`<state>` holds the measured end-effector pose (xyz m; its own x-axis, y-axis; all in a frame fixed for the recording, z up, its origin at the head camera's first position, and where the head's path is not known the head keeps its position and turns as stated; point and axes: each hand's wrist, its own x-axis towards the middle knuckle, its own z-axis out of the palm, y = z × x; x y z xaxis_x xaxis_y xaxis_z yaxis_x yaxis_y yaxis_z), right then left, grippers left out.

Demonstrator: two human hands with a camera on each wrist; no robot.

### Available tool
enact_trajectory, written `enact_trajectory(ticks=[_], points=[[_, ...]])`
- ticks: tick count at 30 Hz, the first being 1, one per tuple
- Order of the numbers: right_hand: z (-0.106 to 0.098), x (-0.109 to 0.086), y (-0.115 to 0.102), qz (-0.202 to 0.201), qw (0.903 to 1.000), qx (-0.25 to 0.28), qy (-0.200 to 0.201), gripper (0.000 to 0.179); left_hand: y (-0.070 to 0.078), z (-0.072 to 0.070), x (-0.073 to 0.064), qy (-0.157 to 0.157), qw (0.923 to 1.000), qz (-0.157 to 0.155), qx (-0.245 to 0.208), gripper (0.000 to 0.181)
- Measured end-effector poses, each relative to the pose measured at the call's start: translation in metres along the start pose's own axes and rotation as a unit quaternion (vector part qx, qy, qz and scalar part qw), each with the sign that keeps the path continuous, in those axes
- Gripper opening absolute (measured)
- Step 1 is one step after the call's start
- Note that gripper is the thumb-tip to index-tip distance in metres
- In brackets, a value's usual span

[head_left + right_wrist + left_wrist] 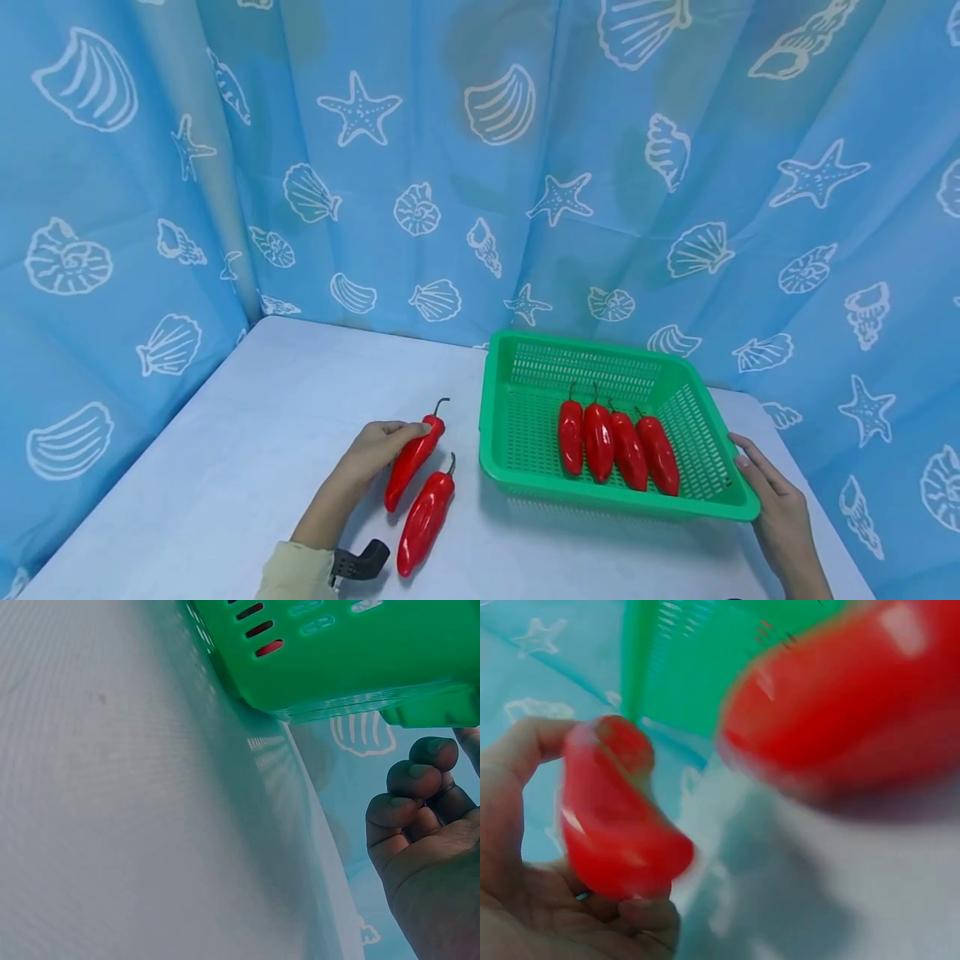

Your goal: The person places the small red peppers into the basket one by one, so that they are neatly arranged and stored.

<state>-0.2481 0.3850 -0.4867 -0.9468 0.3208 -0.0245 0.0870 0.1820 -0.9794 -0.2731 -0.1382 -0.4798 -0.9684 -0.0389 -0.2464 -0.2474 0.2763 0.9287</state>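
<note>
My left hand pinches a red pepper with a dark curved stem, thumb on its upper side. In the left wrist view this pepper sits between thumb and fingers. A second red pepper lies on the table just right of it and looms large and blurred in the left wrist view. My right hand holds the right rim of a green plastic basket. From the right wrist, several curled fingers show below that rim. Inside the basket, several red peppers lie side by side, stems away from me.
The basket stands on a white-covered table, toward its back right. Behind and along both sides hangs a blue curtain with white shells and starfish. A black strap with a mount is on the left wrist.
</note>
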Motion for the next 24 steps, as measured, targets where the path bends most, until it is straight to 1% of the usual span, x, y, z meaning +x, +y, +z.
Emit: enact_trajectory(ticks=[2, 4, 8, 14, 19, 21, 24], points=[[0.0, 0.0, 0.0, 0.001, 1.0, 0.002, -0.002, 0.062, 0.006, -0.001, -0.002, -0.009, 0.9995, 0.0, -0.03, 0.06], [0.001, 0.0, 0.0, -0.001, 1.0, 0.002, -0.002, 0.062, 0.012, 0.0, -0.005, -0.015, 0.9988, 0.008, -0.047, 0.056], [0.0, 0.0, 0.0, -0.004, 1.0, 0.002, -0.001, 0.062, 0.023, 0.003, -0.011, -0.016, 0.9977, 0.033, -0.057, 0.052], [0.0, -0.001, 0.001, -0.002, 0.9999, 0.013, -0.004, 0.062, 0.038, 0.01, -0.011, -0.008, 0.9957, 0.047, -0.079, 0.05], [0.0, -0.001, 0.001, 0.01, 0.9999, 0.013, 0.003, 0.062, 0.058, 0.015, -0.011, -0.016, 0.9944, 0.069, -0.079, 0.048], [0.0, 0.0, 0.0, 0.015, 0.9998, 0.01, 0.005, 0.063, 0.067, 0.017, -0.012, -0.026, 0.9941, 0.074, -0.075, 0.048], [-0.001, 0.001, 0.0, 0.019, 0.9998, 0.009, 0.005, 0.063, 0.082, 0.023, -0.012, -0.044, 0.9939, 0.071, -0.071, 0.049]])
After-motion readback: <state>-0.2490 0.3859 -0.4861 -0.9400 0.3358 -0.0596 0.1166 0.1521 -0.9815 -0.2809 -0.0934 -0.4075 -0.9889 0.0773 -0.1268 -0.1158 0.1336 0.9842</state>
